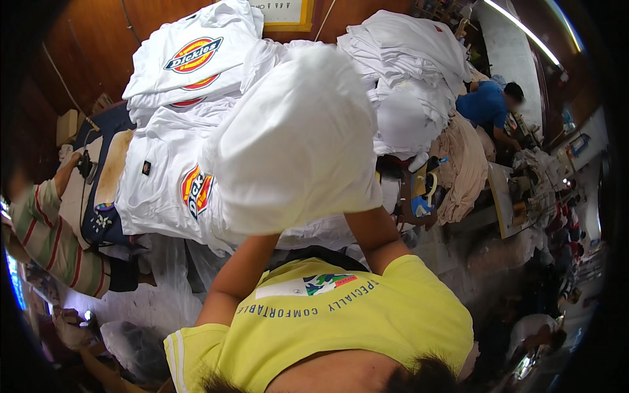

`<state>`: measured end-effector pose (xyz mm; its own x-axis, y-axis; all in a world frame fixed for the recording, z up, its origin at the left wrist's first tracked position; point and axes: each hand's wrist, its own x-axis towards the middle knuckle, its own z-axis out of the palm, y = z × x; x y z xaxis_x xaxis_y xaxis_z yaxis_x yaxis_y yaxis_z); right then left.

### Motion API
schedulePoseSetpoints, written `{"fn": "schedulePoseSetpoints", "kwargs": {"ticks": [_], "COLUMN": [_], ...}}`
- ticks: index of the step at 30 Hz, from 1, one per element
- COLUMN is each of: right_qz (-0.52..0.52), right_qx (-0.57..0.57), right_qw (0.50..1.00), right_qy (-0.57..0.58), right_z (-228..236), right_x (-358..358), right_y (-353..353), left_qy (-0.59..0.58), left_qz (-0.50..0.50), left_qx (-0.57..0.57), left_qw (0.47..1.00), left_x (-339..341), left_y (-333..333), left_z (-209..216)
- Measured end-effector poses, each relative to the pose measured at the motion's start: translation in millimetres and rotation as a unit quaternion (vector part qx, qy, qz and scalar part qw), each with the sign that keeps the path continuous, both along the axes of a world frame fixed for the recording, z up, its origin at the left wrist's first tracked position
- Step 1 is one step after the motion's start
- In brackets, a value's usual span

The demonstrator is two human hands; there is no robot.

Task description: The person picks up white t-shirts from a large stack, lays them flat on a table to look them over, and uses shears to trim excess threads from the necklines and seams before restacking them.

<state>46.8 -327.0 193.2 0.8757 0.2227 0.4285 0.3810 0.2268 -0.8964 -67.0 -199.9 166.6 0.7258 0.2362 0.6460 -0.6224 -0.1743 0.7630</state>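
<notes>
A plain white garment [295, 144], probably a T-shirt, is raised in front of me and fills the middle of the head view. My left forearm [246, 262] and my right forearm [373, 232] reach up behind its lower edge. Cloth covers both my hands, so their fingers cannot be seen. Beneath and to the left lie white T-shirts [160, 167] with a red and yellow chest print. More printed T-shirts [190, 72] are stacked at the far left of the table.
A tall pile of white shirts [409, 49] stands at the far right, beside beige cloth [462, 170]. At the left, a person in a striped shirt [56, 239] holds an iron [86, 167]. Someone in blue [481, 105] bends over work at the right.
</notes>
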Motion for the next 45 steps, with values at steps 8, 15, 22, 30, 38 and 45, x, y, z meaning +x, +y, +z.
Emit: {"fn": "schedulePoseSetpoints", "kwargs": {"ticks": [8, 15, 22, 30, 38, 45], "right_qz": [0.075, 0.077, 0.097, 0.113, 0.182, 0.228], "right_qx": [-0.018, -0.033, -0.015, -0.021, -0.155, -0.018], "right_qw": [0.995, 0.992, 0.989, 0.985, 0.961, 0.942], "right_qy": [0.068, 0.094, 0.115, 0.131, 0.142, 0.244], "right_z": [-31, -43, -45, -39, -28, -19], "right_x": [-62, -69, -76, -66, -82, -81], "right_y": [-45, -29, -39, -24, -39, -28], "left_qy": [0.055, 0.092, 0.044, 0.058, -0.025, 0.334], "left_qz": [-0.073, -0.198, -0.187, 0.192, -0.248, -0.366], "left_qx": [-0.248, -0.076, -0.006, -0.177, 0.220, 0.421], "left_qw": [0.964, 0.973, 0.981, 0.963, 0.943, 0.760], "left_x": [28, 6, 2, 71, 4, 20], "left_y": [80, 79, 102, 121, 105, 164], "left_z": [6, 0, 7, -4, 15, 13]}}
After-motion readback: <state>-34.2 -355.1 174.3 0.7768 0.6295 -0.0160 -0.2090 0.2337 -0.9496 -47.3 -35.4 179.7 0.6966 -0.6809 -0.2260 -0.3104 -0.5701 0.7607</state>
